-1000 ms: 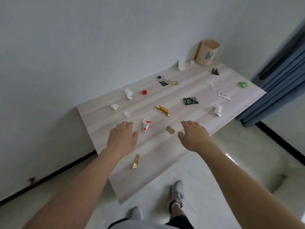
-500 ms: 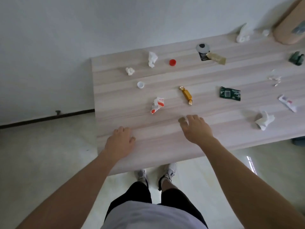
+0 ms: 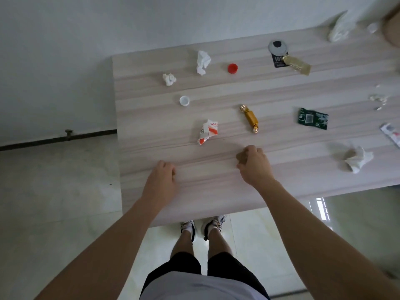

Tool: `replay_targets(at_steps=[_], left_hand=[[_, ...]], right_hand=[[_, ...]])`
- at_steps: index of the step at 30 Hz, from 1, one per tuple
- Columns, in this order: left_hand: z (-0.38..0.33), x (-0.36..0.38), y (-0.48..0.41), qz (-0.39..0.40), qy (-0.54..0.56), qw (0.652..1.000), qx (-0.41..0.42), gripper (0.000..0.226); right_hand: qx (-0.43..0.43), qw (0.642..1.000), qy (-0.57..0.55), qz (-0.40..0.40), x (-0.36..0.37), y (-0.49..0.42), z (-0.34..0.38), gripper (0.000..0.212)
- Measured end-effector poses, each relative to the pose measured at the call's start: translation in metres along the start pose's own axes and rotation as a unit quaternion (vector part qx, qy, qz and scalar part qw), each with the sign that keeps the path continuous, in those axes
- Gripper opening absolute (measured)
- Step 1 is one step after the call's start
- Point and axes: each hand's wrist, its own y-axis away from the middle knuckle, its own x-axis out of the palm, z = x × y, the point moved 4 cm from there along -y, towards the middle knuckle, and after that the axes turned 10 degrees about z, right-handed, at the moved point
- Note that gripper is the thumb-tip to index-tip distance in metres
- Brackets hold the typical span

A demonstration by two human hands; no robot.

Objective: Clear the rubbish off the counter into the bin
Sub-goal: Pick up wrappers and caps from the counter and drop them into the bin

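Rubbish lies scattered on the pale wooden counter. My right hand is curled on a small tan scrap near the front edge. My left hand has its fingers curled down on the counter where a small gold wrapper lay, and the wrapper is hidden under it. Just beyond my hands are a red-and-white wrapper and a gold sweet. Only an edge of the tan bin shows at the far right corner.
Farther out lie a white cap, a red cap, crumpled tissues, a green packet, a grey disc and a tissue at right. A wall runs behind the counter. My feet stand under its front edge.
The view has tilted down over the counter's left end. Both hands dropped onto the counter and curled their fingers, the right over the tan scrap, the left over the gold wrapper.
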Motion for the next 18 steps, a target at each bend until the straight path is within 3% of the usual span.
replay_targets(at_steps=[10,18], left_hand=[[-0.001,-0.018,-0.006,-0.004,0.014,1.000,0.000,0.016],[-0.007,-0.032,-0.020,-0.025,0.015,0.999,0.031,0.009]], right_hand=[[0.019,1.000,0.015,0.002,0.004,0.009,0.012,0.014],[0.022,0.999,-0.032,0.017,-0.005,0.028,0.027,0.031]])
